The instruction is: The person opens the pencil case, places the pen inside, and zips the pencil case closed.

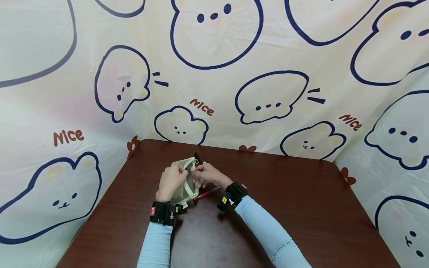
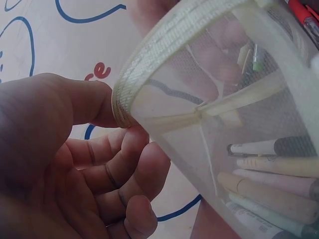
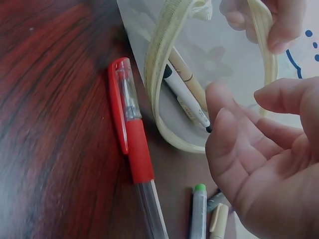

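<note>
A pale mesh pencil case [image 1: 181,193] with a cream zip edge [image 2: 164,55] stands open near the far part of the table. My left hand [image 1: 171,180] pinches that edge between thumb and fingers, as the left wrist view shows [image 2: 94,129]. Several pens and markers [image 2: 274,194] lie inside, visible through the mesh. At the case's mouth is my right hand [image 1: 209,175], its fingers loosely bent and nothing visible between thumb and fingers [image 3: 269,154]. A red pen [image 3: 142,159] lies on the table beside the case.
A pen with a green end [image 3: 199,209] and a beige pen [image 3: 219,221] show near the right hand. Some dark object [image 1: 197,158], too small to make out, is beyond the case. The brown table [image 1: 285,208] meets a printed cloth [image 1: 214,85] behind.
</note>
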Demonstrator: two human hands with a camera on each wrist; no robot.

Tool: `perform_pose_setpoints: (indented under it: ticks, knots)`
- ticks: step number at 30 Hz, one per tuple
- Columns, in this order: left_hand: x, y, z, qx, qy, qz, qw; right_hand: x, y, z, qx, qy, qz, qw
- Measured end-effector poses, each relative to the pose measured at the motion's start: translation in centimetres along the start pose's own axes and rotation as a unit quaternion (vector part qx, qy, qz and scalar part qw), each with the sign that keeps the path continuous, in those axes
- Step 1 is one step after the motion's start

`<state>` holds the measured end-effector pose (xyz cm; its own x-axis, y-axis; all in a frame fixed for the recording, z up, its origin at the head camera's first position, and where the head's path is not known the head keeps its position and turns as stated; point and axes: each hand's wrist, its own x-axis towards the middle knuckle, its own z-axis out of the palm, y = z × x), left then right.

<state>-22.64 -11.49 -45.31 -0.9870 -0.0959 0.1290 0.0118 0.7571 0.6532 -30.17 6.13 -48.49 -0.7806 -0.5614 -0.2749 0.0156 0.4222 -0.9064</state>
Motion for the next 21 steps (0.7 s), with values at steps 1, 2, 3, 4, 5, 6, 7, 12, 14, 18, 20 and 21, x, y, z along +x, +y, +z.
perform_pose_setpoints:
  ticks: [1,2,3,4,5,6,7,12,14,18,20,21]
  knots:
    - [0.0,0.0,0.0,-0.001,-0.001,0.000,1.0000,-0.2,0.0,-0.1,-0.004,0.000,-0.003,1.0000]
    - [0.0,0.0,0.0,-0.002,-0.001,0.000,1.0000,-0.3,0.0,-0.1,-0.010,-0.001,-0.005,0.9999]
    - [0.0,0.0,0.0,-0.003,-0.001,-0.001,1.0000,-0.4,-0.1,-0.2,-0.017,-0.002,-0.008,0.9998]
    - [0.0,0.0,0.1,-0.003,-0.001,-0.001,1.0000,-0.6,-0.1,-0.2,-0.027,-0.003,-0.010,0.9996]
    - [0.0,0.0,0.1,-0.002,0.000,-0.002,1.0000,-0.7,-0.1,-0.3,-0.036,-0.005,-0.013,0.9993]
    - [0.0,0.0,0.1,-0.001,0.000,-0.002,1.0000,-0.8,-0.1,-0.3,-0.046,-0.006,-0.016,0.9988]
    - [0.0,0.0,0.1,0.000,0.001,-0.002,1.0000,-0.9,-0.1,-0.4,-0.055,-0.009,-0.018,0.9983]
    - [0.0,-0.1,0.2,0.001,0.001,0.000,1.0000,-1.7,-0.5,-0.8,-0.114,-0.020,-0.024,0.9930]
    - [0.0,-0.1,0.2,-0.001,0.004,0.002,1.0000,-2.0,-0.8,-0.9,-0.136,-0.023,-0.024,0.9902]
    - [-0.1,-0.1,0.2,-0.005,0.007,0.005,0.9999,-2.4,-1.0,-1.0,-0.178,-0.031,-0.032,0.9830]
    - [-0.1,-0.1,0.2,-0.005,0.006,0.004,1.0000,-2.5,-0.8,-1.0,-0.199,-0.038,-0.038,0.9786]
    - [-0.1,-0.1,0.2,-0.006,0.004,0.003,1.0000,-2.6,-0.8,-1.0,-0.208,-0.042,-0.040,0.9764]
